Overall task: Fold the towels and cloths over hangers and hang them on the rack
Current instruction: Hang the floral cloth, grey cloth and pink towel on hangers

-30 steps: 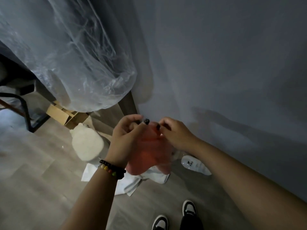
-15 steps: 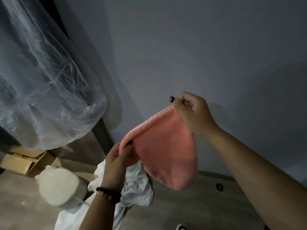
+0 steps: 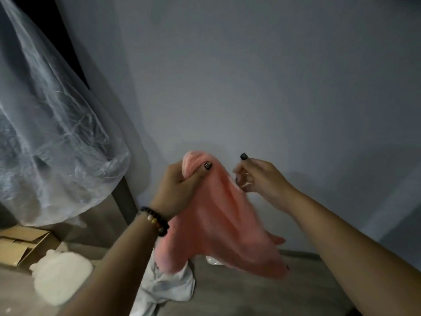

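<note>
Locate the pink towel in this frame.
In the head view the pink towel hangs at centre, bunched in the left hand, with the right hand beside its right edge and white cloth below.

The salmon-pink terry towel (image 3: 218, 215) looks soft and fluffy, matt, with a ribbed nap where the left hand (image 3: 180, 190) bunches its top edge. Left of the hands, a sheet of clear thin plastic film (image 3: 52, 137) is crinkled and faintly glossy. Below the hands, a white cloth (image 3: 166, 286) lies rumpled and smooth-woven on the grey wood-grain floor (image 3: 239, 290), which is matt. Lower left sit a plain brown cardboard box (image 3: 20, 245) and a fuzzy white plush lump (image 3: 61, 274). The left wrist carries a bracelet of polished beads (image 3: 157, 222). Behind, the grey wall (image 3: 273, 87) is smooth and matt.
</note>
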The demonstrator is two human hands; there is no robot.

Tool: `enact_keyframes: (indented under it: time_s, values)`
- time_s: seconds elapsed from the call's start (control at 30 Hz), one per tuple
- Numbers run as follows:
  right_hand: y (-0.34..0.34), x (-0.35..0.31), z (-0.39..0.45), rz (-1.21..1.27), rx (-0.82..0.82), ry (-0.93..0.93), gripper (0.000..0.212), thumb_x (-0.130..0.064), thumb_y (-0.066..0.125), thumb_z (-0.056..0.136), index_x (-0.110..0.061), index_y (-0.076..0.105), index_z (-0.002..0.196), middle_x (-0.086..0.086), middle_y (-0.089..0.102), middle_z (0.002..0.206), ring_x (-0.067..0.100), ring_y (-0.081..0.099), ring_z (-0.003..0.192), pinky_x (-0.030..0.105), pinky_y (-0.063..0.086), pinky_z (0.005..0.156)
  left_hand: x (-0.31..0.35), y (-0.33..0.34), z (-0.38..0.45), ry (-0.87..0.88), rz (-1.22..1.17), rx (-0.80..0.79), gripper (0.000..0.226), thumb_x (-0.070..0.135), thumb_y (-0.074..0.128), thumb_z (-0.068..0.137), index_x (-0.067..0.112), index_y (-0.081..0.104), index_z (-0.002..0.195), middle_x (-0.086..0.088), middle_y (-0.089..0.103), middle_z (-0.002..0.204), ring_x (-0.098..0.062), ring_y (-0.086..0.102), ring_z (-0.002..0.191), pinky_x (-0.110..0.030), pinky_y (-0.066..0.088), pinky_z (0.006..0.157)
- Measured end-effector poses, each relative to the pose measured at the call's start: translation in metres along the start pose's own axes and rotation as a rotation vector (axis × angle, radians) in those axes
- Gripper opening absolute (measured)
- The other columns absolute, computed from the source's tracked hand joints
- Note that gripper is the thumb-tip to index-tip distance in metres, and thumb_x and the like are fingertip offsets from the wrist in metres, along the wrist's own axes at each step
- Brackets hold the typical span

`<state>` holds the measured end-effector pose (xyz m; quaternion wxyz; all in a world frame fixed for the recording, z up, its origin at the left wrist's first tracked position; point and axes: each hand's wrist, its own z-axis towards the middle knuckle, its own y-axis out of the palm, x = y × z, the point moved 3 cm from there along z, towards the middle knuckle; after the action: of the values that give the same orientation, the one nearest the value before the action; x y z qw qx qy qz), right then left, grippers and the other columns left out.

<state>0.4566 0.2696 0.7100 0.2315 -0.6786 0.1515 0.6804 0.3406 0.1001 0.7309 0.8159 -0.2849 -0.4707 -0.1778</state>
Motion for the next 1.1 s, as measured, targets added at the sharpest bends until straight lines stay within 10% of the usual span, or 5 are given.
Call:
enact_keyframes:
  time_s: [0.13,0.33,0.83,1.1]
  values:
    - [-0.007,-0.034,-0.050,0.105,-0.085,-0.069,0.058,-0.056,0.048,0.084,-0.009,0.064,0.114,0.007,0.063,0.099,0.020,0.061,0.080,0.035,0.052,0.073,0.063,0.029,-0.001,0.215,0.202,-0.155,0.022,0.039,0.059,0.091,0.021,0.061,0.078,0.012,0.059,0.069,0.005,0.051,0.061,-0.014,0.042,0.059]
    - [-0.012,-0.058,-0.112,0.009,-0.157,-0.111,0.016,-0.027,0.061,0.092,-0.013,0.067,0.098,-0.001,0.071,0.091,0.017,0.067,0.087,0.035,0.056,0.083,0.132,0.034,-0.016,0.287,0.273,-0.046,0.020,0.026,0.055,0.097,0.030,0.057,0.077,0.017,0.058,0.074,0.008,0.053,0.067,-0.011,0.040,0.064]
    - [-0.062,-0.041,-0.197,-0.455,0.152,-0.200,0.040,-0.036,0.077,0.077,-0.012,0.051,0.060,-0.004,0.033,0.058,0.007,0.030,0.053,0.023,0.023,0.049,0.103,-0.042,-0.073,-0.206,-0.015,0.604,0.017,0.023,0.051,0.096,0.013,0.061,0.087,0.003,0.055,0.075,-0.017,0.053,0.083,-0.026,0.041,0.074]
    - [-0.063,-0.066,-0.216,-0.668,0.270,-0.219,0.031,-0.033,0.076,0.078,-0.015,0.058,0.061,-0.005,0.044,0.058,0.007,0.038,0.054,0.027,0.028,0.053,0.092,-0.048,-0.100,-0.130,0.053,0.328,0.018,0.025,0.059,0.093,0.011,0.064,0.083,0.004,0.058,0.071,-0.007,0.051,0.065,-0.013,0.042,0.059]
